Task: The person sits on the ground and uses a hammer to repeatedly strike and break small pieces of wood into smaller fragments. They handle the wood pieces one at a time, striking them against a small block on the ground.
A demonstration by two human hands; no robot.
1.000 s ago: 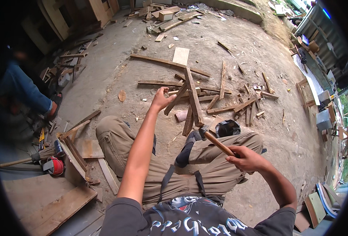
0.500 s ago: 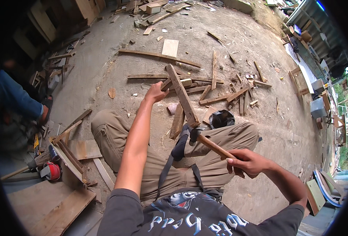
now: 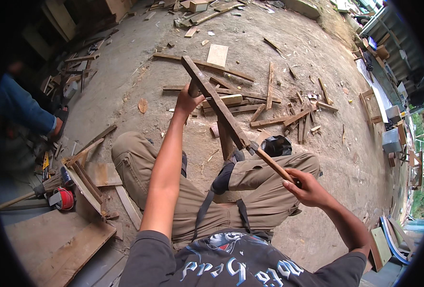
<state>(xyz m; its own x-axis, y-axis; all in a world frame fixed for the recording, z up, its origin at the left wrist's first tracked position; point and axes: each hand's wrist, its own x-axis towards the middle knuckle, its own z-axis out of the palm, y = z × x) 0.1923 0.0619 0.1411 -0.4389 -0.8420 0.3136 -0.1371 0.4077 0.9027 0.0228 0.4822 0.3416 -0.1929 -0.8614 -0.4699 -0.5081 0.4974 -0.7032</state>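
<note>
My left hand [image 3: 188, 102] is closed around a short crosspiece under a long wooden batten [image 3: 215, 102], holding the batten up at a slant over the ground. Between my feet another wooden piece [image 3: 225, 139] stands below the batten; whether the two are joined I cannot tell. In my right hand [image 3: 306, 187], fingers wrapped around its wooden handle, is a hammer [image 3: 272, 162]. The hammer's dark head is at the batten's near end, by my right shin; whether it touches is unclear.
Beyond my hands lie loose battens [image 3: 269, 86] and a pile of wood scraps [image 3: 305, 117]. A pale board [image 3: 217, 55] lies farther off. To my left are planks [image 3: 59, 248], a red roll [image 3: 64, 198] and a broom [image 3: 44, 186]. Another person's leg [image 3: 25, 107] is at far left.
The batten's far end has swung up and left with my left hand. My right hand and the hammer have shifted slightly right, the head staying by the batten's near end.
</note>
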